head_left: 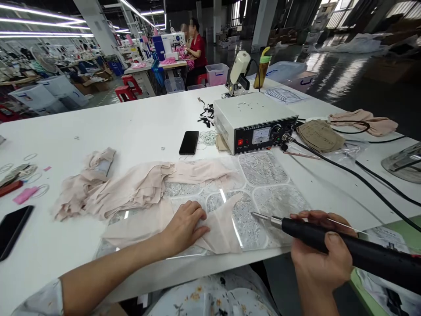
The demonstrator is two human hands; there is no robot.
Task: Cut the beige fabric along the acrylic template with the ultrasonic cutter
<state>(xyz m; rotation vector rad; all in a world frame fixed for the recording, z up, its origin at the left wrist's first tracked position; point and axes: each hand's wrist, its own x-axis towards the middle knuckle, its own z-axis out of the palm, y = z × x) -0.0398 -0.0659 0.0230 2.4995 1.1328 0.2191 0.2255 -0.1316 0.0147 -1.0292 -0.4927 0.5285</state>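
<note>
My left hand [184,226] lies on a thin pale-pink fabric piece [225,230], fingers slightly bent and thumb apart, pressing it against a clear-covered, stone-patterned mat [274,204]. My right hand [319,263] is wrapped round the black handle of an ultrasonic cutter [304,231]. Its metal tip points left over the mat, just right of the fabric and apart from it. Behind my left hand a layered stack of pink fabric [134,186] spreads across the mat, with a crumpled fabric bundle [82,182] at its left.
A control box [256,118] with a dial stands behind the mat; its black cable [348,169] runs along the right side. One phone [189,142] lies near the box, another phone [15,230] at left. Farther back are a drink bottle [262,70] and a co-worker [197,48] at a sewing machine.
</note>
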